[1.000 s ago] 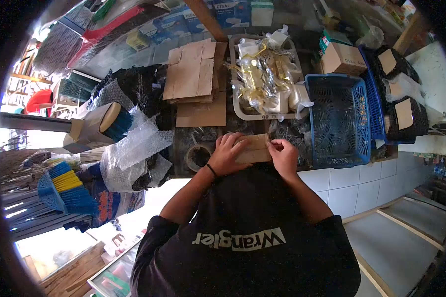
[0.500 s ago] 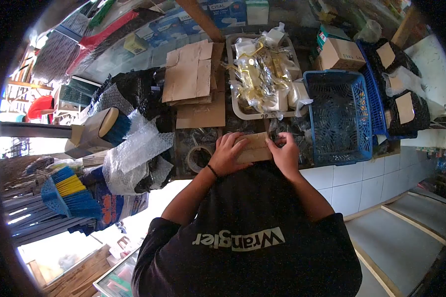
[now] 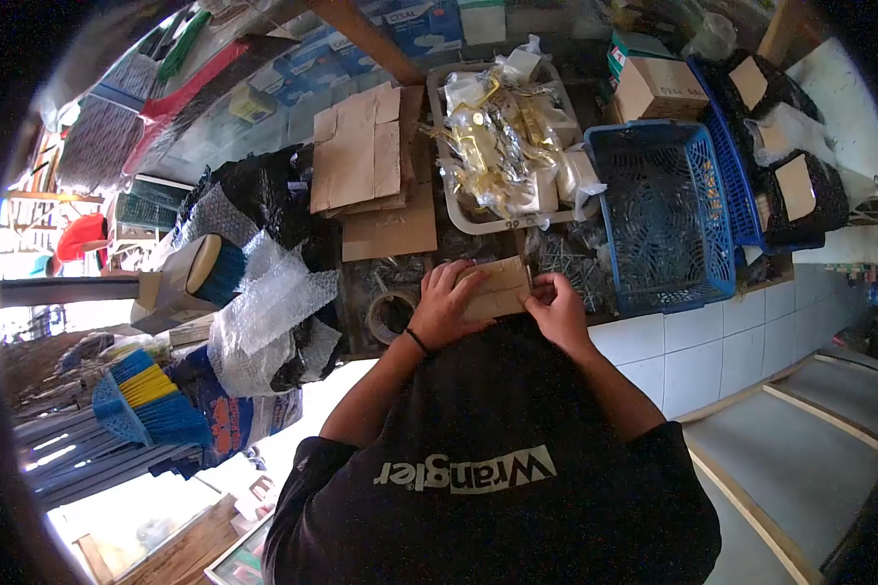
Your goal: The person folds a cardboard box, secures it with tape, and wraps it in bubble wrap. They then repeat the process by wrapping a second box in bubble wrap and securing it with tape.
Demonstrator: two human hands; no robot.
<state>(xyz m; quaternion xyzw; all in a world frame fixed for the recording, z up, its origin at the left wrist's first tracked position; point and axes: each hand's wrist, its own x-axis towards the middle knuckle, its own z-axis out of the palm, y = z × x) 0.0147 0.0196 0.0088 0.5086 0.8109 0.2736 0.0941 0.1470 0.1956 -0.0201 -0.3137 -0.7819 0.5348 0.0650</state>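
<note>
A small folded piece of brown cardboard (image 3: 498,289) is held close to the front of the black shirt. My left hand (image 3: 446,305) grips its left side, with fingers over the top. At the right edge, the thumb and fingers of my right hand (image 3: 557,309) pinch it. A roll of tape (image 3: 374,318) lies just left of my left hand. Flat cardboard sheets (image 3: 359,151) are stacked beyond it. Behind the held piece stands a pale tray (image 3: 493,227) full of gold-coloured items in clear plastic (image 3: 498,136).
To the right is a blue plastic basket (image 3: 619,285), with a cardboard box (image 3: 660,90) behind it. Black-wrapped packages (image 3: 808,210) sit farther right. Bubble wrap (image 3: 278,292), a brush (image 3: 219,270) and a blue-yellow broom (image 3: 151,395) crowd the left.
My right thumb and fingers have slid from the upper right corner of the cardboard down its right edge. My left hand keeps its grip. The view has shifted slightly.
</note>
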